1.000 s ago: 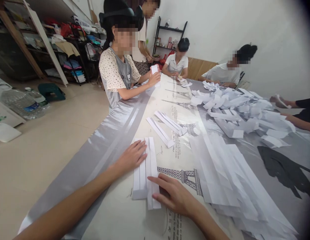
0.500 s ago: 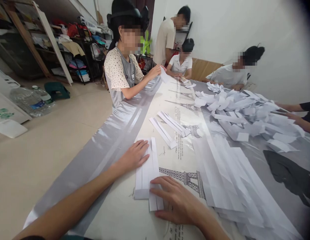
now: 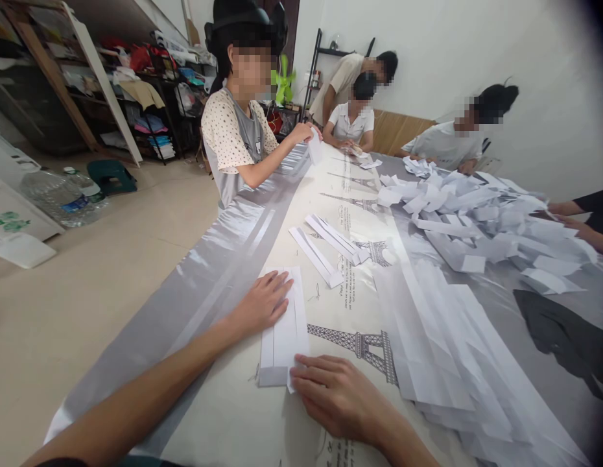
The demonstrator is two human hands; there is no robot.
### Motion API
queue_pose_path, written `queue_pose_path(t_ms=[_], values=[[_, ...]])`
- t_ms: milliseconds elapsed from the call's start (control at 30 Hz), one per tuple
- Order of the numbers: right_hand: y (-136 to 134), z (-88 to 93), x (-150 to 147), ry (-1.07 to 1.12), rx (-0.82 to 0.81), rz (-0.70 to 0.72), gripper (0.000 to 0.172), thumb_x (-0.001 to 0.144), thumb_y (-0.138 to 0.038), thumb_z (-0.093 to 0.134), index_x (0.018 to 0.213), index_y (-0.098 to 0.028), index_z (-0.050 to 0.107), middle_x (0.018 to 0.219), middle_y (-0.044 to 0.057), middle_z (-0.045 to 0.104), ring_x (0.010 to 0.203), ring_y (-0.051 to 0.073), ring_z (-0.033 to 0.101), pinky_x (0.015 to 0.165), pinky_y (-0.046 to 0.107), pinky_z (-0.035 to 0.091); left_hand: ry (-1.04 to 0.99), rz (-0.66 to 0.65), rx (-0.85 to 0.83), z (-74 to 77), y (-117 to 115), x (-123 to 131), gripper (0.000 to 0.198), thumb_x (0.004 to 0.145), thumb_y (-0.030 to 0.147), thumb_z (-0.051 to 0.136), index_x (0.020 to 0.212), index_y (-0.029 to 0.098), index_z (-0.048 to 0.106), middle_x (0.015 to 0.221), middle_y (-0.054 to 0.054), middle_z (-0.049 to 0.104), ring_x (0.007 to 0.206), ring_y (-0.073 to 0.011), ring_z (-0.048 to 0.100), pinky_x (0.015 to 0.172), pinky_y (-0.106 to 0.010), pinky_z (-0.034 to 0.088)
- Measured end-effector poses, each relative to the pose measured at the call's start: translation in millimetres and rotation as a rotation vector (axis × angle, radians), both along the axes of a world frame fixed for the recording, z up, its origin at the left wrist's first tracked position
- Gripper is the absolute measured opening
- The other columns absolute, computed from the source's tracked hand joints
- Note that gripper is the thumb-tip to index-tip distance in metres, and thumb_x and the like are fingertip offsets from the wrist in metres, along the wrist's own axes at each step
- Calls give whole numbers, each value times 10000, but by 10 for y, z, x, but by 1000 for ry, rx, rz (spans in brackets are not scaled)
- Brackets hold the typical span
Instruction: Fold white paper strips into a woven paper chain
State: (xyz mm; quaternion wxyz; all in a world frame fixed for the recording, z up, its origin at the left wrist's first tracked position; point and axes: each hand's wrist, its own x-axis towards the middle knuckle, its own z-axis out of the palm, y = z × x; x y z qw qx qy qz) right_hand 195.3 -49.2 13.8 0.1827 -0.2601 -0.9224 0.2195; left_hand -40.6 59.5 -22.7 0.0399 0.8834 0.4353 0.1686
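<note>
A white folded paper (image 3: 283, 347) with lengthwise creases lies on the printed table cover. My left hand (image 3: 268, 299) rests flat across its upper part, fingers spread and pressing down. At the lower right corner, my right hand (image 3: 333, 392) has its fingers together on the paper's edge; the thumb is hidden beneath. A small flap sticks out below those fingertips. Just beyond the left hand lie two narrow folded paper strips, a nearer one (image 3: 315, 256) and a farther one (image 3: 335, 239).
Overlapping white sheets (image 3: 442, 363) lie to the right, with a heap of folded papers (image 3: 467, 207) behind them. A dark grey item (image 3: 559, 337) lies at the right. Across the table, a person in dotted sleeves (image 3: 228, 139) holds a paper; several other people are around the table.
My right hand has shifted the lower folded piece up and left, so it lines up with the paper under my left hand. A person at the back has bent down to the right.
</note>
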Motion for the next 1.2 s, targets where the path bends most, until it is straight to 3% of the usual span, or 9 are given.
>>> queue_pose_path(t_ms=[433,833,1200], values=[[101,-117,-3,58,-173,-98,195,1012,-187,503,1011,-209,697,922,75,644,876,208,591,736,320,508,15,-28,-1,-5,17,-47,535,1045,486,411,1494,197,441,1567,-120,430,1445,-325,359,1155,-484,355],[72,-122,-41,-7,-271,-108,103,982,-200,575,1001,-218,675,972,45,628,875,183,608,741,278,489,22,-38,-9,-37,34,-53,575,1036,532,429,1494,185,443,1567,-133,421,1450,-327,342,1181,-477,305],[54,-159,-99,8,-300,-217,73,968,-178,595,936,-210,652,896,24,616,791,169,595,667,262,473,45,-29,-29,8,17,-40,572,1044,527,409,1485,163,440,1567,-145,415,1458,-330,331,1179,-478,303]])
